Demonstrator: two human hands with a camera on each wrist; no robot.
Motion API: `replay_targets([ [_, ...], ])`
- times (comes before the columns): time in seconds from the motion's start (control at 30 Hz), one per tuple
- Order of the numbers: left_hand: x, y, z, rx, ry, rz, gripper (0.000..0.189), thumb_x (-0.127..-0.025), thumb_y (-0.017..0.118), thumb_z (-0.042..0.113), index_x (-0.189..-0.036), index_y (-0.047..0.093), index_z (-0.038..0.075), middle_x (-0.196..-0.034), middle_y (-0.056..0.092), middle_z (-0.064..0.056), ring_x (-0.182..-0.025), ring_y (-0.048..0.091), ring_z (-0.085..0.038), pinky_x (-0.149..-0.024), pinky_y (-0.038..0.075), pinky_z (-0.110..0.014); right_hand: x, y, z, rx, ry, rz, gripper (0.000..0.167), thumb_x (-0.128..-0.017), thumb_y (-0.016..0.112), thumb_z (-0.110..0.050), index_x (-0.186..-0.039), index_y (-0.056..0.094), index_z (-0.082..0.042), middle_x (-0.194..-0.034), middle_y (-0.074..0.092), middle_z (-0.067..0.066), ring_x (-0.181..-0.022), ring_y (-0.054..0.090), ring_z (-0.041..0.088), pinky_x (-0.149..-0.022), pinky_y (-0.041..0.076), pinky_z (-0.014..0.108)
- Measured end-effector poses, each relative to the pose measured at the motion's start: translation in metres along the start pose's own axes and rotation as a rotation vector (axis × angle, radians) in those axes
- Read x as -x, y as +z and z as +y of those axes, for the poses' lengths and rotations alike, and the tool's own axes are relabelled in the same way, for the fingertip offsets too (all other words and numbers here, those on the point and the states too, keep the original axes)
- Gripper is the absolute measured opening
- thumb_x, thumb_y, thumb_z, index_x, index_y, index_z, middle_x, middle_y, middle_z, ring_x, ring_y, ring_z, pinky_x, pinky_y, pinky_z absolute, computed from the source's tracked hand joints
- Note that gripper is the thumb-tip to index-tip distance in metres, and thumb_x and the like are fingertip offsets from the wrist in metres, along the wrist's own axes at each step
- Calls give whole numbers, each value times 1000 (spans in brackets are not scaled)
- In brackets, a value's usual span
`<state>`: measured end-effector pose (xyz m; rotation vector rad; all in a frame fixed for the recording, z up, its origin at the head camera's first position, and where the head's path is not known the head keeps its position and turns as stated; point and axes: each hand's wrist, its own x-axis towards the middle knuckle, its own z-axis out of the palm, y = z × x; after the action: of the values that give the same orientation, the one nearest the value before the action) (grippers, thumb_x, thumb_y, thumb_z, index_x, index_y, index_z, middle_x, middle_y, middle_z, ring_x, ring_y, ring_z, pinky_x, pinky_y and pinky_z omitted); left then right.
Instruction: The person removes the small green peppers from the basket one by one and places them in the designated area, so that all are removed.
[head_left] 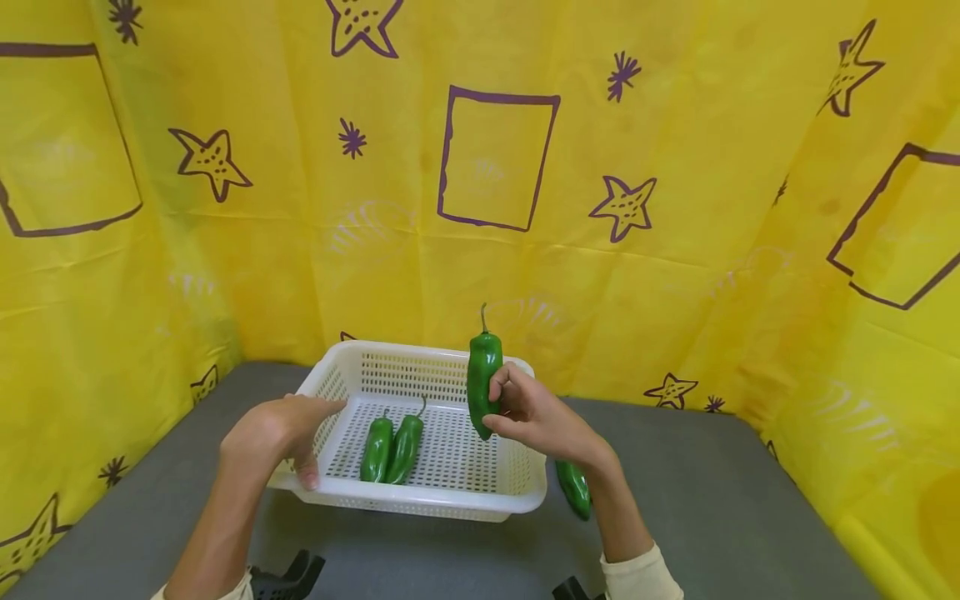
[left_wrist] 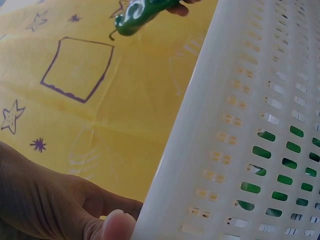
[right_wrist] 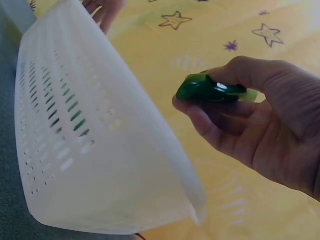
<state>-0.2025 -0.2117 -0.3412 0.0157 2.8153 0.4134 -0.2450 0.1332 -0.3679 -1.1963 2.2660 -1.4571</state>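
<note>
A white plastic basket point(head_left: 420, 493) with slotted walls is in the middle of the head view, its near side tilted toward me. My left hand point(head_left: 273, 429) grips its left rim, the thumb point(left_wrist: 119, 225) against the edge in the left wrist view. Two green peppers point(head_left: 390, 450) lie side by side on the basket floor. Above the basket's right part, my right hand point(head_left: 536, 417) pinches another green pepper point(head_left: 483, 375) between thumb and fingers, stem up. In the right wrist view this pepper point(right_wrist: 210, 89) appears end-on. One more green pepper point(head_left: 573, 487) lies right of the basket, partly behind my right forearm.
A dark grey tabletop point(head_left: 690, 492) spreads under the basket. Yellow cloth point(head_left: 480, 275) printed with stars and squares hangs behind and on both sides. Black wrist mounts point(head_left: 288, 577) show at the bottom edge.
</note>
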Motion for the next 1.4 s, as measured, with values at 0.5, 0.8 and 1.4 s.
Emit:
replay_targets([
  [0.5,0,-1,2,-2,6,4,124,-51,102,12,-159,42,10,-114,61,-19,-102,55,-36,-83,48,-50,12,-14,-2,4,-10,35,27,-100,63,1,-115,40,-2,-110,62,23,-99,67,29,-85,58,32],
  [0.8,-1,0,3,-13,13,2,123,-51,102,10,-159,42,10,-114,62,-17,-102,55,-35,-83,48,-50,14,-18,-1,16,-23,58,27,-100,63,2,-114,41,-1,-107,64,23,-97,68,27,-86,59,32],
  [1.4,1,1,1,1,-9,-5,122,-54,101,8,-160,40,11,-116,60,-21,-101,55,-36,-82,48,-52,29,-36,-3,70,-18,147,27,-99,62,3,-112,39,-2,-105,56,18,-95,64,31,-77,55,29],
])
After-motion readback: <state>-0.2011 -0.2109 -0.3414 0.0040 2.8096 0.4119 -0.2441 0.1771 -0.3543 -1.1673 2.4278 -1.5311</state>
